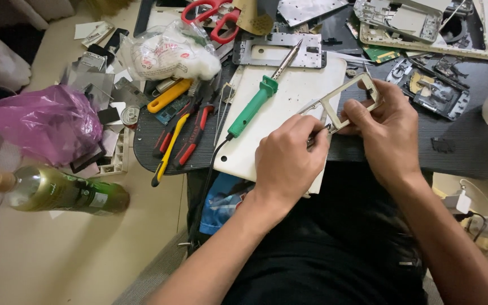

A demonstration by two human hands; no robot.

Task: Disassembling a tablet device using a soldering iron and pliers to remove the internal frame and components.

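Note:
My right hand (384, 116) grips a thin silver metal frame (347, 100) with rectangular openings, held tilted over a white board (280, 107). My left hand (289, 161) is closed around a slim metal tool whose tip touches the frame's lower left end; the tool is mostly hidden by my fingers. A green-handled soldering iron (255, 104) lies on the white board just left of both hands, its black cord running down toward my lap.
Pliers, a yellow cutter and a yellow screwdriver (168, 96) lie at the left. Red scissors (213, 17), a clear bag of white stuff (168, 53), a purple bag (43, 121), a green bottle (57, 192) and dismantled device parts (427, 85) crowd around. A white charger (481, 223) sits at right.

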